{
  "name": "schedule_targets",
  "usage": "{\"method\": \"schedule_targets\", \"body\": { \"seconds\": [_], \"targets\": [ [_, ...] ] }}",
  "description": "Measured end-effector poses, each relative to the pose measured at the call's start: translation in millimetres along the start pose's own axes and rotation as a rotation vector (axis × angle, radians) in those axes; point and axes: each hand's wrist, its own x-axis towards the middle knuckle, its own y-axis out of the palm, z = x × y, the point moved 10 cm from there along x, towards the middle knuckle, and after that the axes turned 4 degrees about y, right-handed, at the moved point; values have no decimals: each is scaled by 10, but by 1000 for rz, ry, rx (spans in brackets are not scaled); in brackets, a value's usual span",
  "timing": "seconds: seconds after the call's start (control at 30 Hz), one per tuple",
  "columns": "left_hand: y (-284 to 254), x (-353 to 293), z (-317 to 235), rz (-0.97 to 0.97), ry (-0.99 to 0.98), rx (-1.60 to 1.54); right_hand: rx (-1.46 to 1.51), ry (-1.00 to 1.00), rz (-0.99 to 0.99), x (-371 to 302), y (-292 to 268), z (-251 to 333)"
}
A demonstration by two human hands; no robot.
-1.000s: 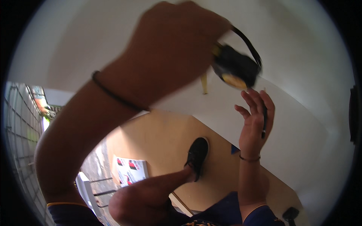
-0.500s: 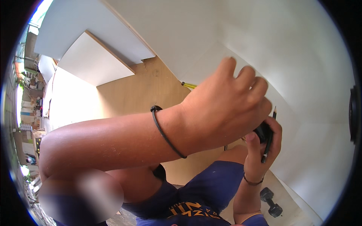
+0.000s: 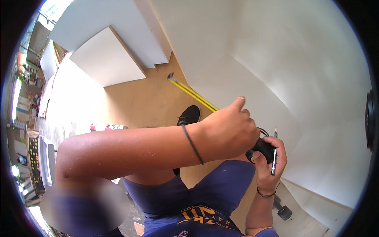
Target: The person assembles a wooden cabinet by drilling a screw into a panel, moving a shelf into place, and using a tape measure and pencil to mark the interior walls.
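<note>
My left hand reaches across from the left, its fingers curled beside a black tape measure case. Its fingertips are hidden behind the hand, where it closes on the tape measure. A yellow tape blade sticks out beyond the hand toward the upper left, its hooked end free over the floor. Fingers and thumb of my right hand wrap round the case from the right. Also in the right hand is a dark pencil, standing nearly upright along the case, point up. A thin black cord loops above the case.
Large white panels rise ahead and to the right. A smaller white board leans at the upper left over a brown wooden floor. My black shoe is beyond the left arm. A dark dumbbell lies at the lower right.
Both hands now sit lower and slightly further left in the view. Much more of the yellow blade shows beyond my left hand. The shoe has come into sight.
</note>
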Motion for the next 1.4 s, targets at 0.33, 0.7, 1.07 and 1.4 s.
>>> {"method": "schedule_targets", "body": {
  "seconds": [0.33, 0.7, 1.07, 1.4],
  "targets": [
    [10, -104, -566, -16, 215, -217, 444, 457, -55, -925, -591, -798],
    [144, 331, -1119, 76, 287, -308, 743, 671, -748, -2314, -1766, -2737],
    [100, 402, -1181, 169, 198, -368, -411, 852, -984, -3449, -2211, -3876],
    [239, 248, -1038, 185, 126, -302, -748, 843, -826, -3694, -2252, -3584]
  ]
}}
